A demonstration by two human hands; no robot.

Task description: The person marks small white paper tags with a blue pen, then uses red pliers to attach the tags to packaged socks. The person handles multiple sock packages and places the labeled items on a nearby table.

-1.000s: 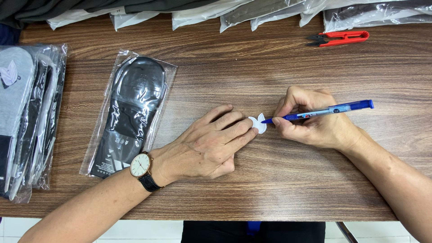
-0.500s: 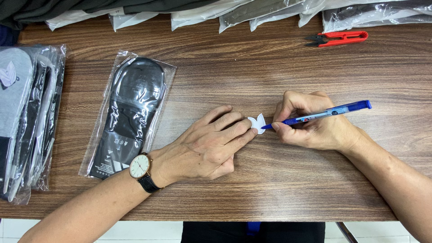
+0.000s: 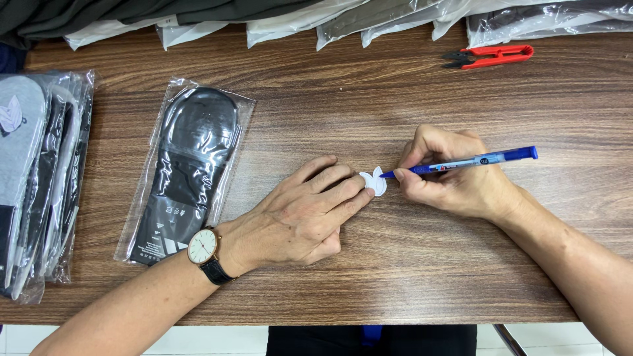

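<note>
A small white tag (image 3: 374, 182) lies flat on the wooden table (image 3: 369, 105). My left hand (image 3: 300, 217), with a watch on its wrist, rests palm down and pins the tag's left edge with its fingertips. My right hand (image 3: 455, 181) grips a blue pen (image 3: 465, 162), whose tip touches the right side of the tag. A black insole in a clear plastic bag (image 3: 184, 168) lies to the left of my left hand.
A stack of bagged insoles (image 3: 36, 184) sits at the left table edge. Red thread snips (image 3: 491, 56) lie at the back right. Several bagged items (image 3: 395, 16) and dark cloth line the far edge. The near table edge runs below my forearms.
The pen tip and tag have shifted very slightly; both hands stay in the same place on the tag.
</note>
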